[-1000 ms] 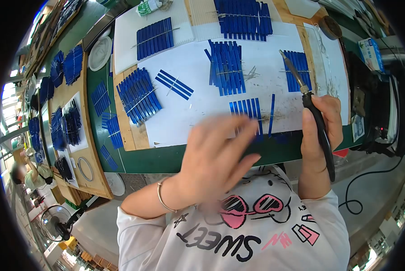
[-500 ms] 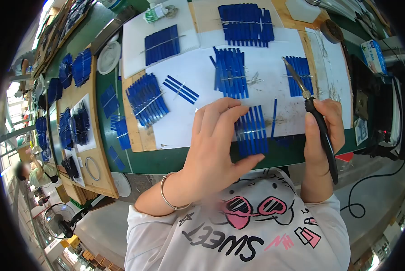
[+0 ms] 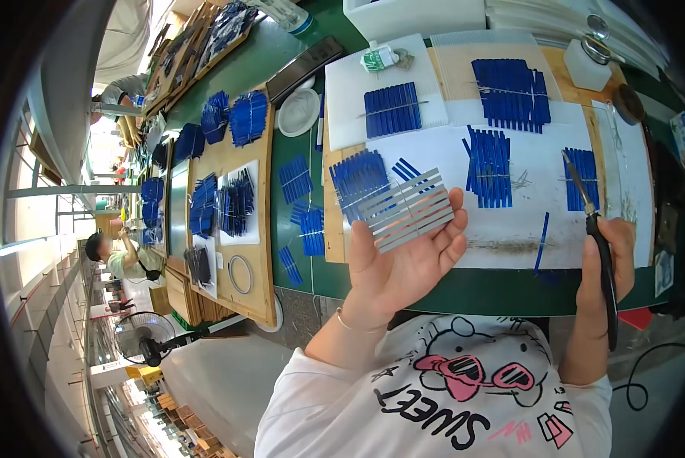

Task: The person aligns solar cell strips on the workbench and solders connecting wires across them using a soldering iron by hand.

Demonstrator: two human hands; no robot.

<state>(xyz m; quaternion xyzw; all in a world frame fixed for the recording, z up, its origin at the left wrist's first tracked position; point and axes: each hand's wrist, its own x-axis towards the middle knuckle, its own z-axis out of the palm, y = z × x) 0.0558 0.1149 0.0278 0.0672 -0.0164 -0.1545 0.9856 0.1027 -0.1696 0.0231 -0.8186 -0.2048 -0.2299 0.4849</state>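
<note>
My left hand (image 3: pixel 407 263) is palm up, its thumb and fingers holding a joined set of silvery-grey strips (image 3: pixel 409 212) by its edges, raised above the board. My right hand (image 3: pixel 608 259) grips the black handle of a soldering iron (image 3: pixel 600 267); its metal tip points up over a bundle of blue strips (image 3: pixel 582 179) at the right. A single blue strip (image 3: pixel 541 243) lies between the hands. Another blue bundle (image 3: pixel 490 168) sits at the middle of the white sheet, with loose thin wires (image 3: pixel 521 180) beside it. Partly behind the held set are more blue strips (image 3: pixel 357 182).
At the back stand a white bottle with a metal top (image 3: pixel 588 62) and a round brown tin (image 3: pixel 628 104). A white dish (image 3: pixel 299 112) and a wooden board (image 3: pixel 264 278) with blue bundles are to the left. Farther left are a fan (image 3: pixel 140 337) and a person (image 3: pixel 128 259).
My left hand has picked up the joined strips from the front of the sheet and turned palm up, showing their grey side. The view has swung left; my right hand still grips the iron.
</note>
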